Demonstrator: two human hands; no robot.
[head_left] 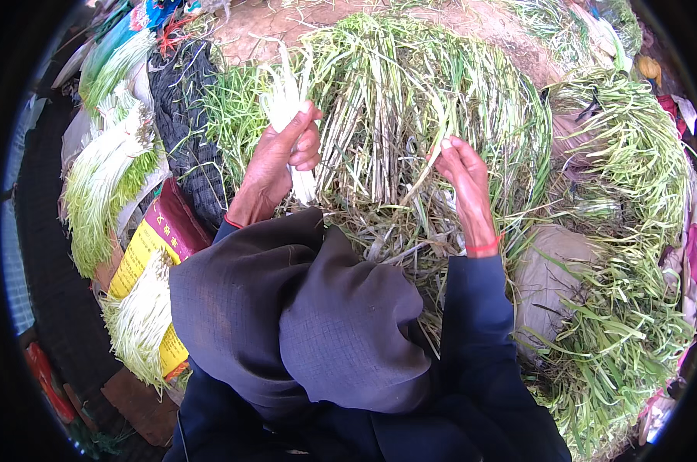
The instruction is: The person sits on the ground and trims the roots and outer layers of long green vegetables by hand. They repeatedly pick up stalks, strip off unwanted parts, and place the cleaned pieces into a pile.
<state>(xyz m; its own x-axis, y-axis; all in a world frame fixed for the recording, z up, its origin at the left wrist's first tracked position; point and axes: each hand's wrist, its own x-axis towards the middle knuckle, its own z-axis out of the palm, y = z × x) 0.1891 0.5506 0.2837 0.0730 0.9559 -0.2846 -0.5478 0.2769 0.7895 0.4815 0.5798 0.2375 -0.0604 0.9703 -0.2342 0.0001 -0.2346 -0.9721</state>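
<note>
My left hand [285,147] is closed around a bunch of pale, cleaned stalks [285,95], likely garlic chives or young garlic, whose white ends stick out above and below the fist. Between thumb and fingertips, my right hand [461,167] pinches a light green stalk [445,124] with a dry, brownish lower end. Beneath and beyond both hands spreads a large heap of uncleaned stalks [377,127], pale green with brown withered leaves. Dry peelings [406,231] lie close to my knees.
At left, bundles of white cleaned stalks [114,144] rest beside black netting [181,115]. Another white bundle [143,312] lies on a printed yellow and maroon sack [146,248]. More green leaves [608,329] are piled at right around a pale sack [553,277]. Bare earth [256,29] shows at the far side.
</note>
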